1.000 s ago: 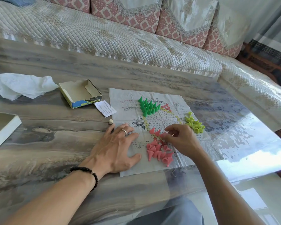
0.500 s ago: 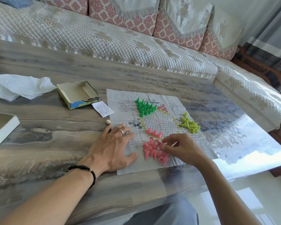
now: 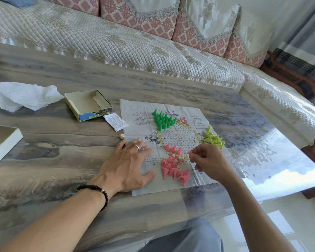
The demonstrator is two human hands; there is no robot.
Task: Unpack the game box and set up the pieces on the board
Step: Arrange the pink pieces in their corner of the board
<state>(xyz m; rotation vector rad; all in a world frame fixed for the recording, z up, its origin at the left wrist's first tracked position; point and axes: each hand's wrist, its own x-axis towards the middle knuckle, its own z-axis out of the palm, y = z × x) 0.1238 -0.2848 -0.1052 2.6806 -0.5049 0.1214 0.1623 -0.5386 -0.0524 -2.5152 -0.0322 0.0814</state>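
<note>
Pinching a pink piece (image 3: 190, 153), right hand (image 3: 210, 160) hovers over paper board (image 3: 189, 113).

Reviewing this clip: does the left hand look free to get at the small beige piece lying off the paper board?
Probably yes. The left hand rests flat on the paper board's left edge, holding nothing, and the small beige piece lies on bare table just beyond its fingertips, nothing between them.
</note>
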